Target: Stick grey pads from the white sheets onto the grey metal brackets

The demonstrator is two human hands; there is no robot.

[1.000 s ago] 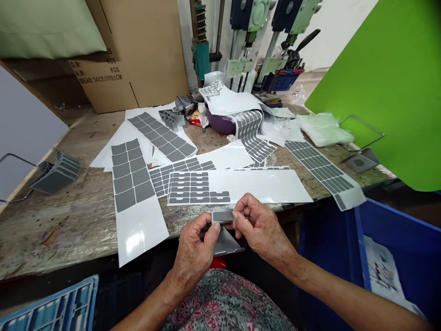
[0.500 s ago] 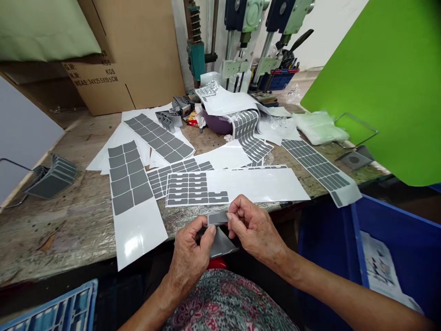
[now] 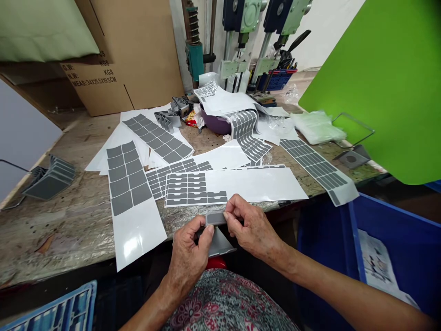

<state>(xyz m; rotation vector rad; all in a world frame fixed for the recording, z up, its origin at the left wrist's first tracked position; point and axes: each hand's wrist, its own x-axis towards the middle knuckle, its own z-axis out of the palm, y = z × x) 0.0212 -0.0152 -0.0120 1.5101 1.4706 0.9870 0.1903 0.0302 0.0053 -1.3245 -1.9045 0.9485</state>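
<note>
My left hand (image 3: pixel 189 248) is closed around a grey angled bracket (image 3: pixel 219 243), its thumb pressed on the near side. Along the bracket's upper face lies a dark grey sticker (image 3: pixel 215 218) with rounded corners. My right hand (image 3: pixel 253 227) pinches at the right end of that sticker with thumb and forefinger; whether that end touches the bracket is hidden by the fingertips. Just beyond my hands, on the bench edge, rests a white sheet of notched grey stickers (image 3: pixel 193 189), partly bare. Left of it a sheet of square grey stickers (image 3: pixel 129 177) overhangs the edge.
More sticker sheets (image 3: pixel 317 170) lie across the wooden bench (image 3: pixel 79 230). Grey brackets (image 3: pixel 51 177) are stacked at left. Behind stand a purple bowl (image 3: pixel 215 123), press machines (image 3: pixel 241 41) and a cardboard box (image 3: pixel 138 50). A blue bin (image 3: pixel 325 248) is at lower right.
The whole view has shifted very slightly. Both hands keep the same grip on the bracket and sticker, with hardly any visible movement.
</note>
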